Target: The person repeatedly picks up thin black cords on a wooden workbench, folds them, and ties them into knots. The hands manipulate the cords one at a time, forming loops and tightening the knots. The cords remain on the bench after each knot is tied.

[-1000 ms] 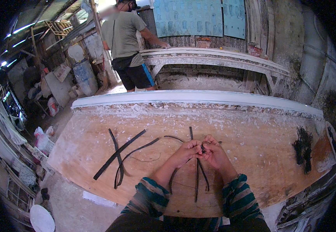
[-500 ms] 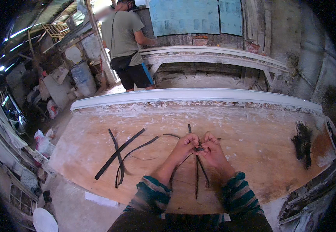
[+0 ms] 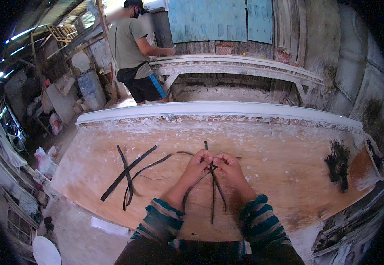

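2 hands (image 3: 228, 165) pinch black strips (image 3: 213, 190), seemingly where they cross — loose strips (image 3: 129, 173) left, dark bundle (image 3: 338, 165) and container (image 3: 363, 167) right.

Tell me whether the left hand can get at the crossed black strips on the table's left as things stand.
Probably yes: the crossed black strips lie uncovered, with nothing standing between them and the left hand. It seems to pinch the dark strips in the middle, so may need to let go first.

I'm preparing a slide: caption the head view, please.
Left hand and right hand pinch crossed black strips over a wooden tabletop; other strips lie to the left.
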Demonstrator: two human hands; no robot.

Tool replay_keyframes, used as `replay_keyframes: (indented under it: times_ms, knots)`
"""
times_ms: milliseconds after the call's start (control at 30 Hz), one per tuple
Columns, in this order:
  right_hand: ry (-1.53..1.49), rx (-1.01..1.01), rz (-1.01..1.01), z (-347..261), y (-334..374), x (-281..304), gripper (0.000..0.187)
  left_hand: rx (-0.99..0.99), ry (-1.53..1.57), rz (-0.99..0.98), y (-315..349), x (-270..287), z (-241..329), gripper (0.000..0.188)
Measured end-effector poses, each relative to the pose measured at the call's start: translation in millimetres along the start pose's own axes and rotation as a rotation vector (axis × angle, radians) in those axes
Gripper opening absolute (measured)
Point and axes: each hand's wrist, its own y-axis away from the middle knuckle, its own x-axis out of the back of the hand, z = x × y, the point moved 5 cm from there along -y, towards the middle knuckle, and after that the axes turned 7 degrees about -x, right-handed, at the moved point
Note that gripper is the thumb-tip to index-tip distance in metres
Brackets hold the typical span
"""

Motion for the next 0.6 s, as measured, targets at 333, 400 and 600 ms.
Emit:
replay_keyframes:
  times_ms: [333,400,600]
  knots:
    - [0.422,0.203,-0.098,-85,101,-40,0.011,-0.382,-0.887,-0.08,99,-51,135,0.011]
    - [0.49,0.153,-0.188,-103,153,-52,0.012,-0.28,-1.049,-0.219,146,-76,160,0.011]
    - [0.264,-0.061,-0.517,-56,279,-65,0.013,-0.111,-1.007,-0.491,278,-123,145,0.02]
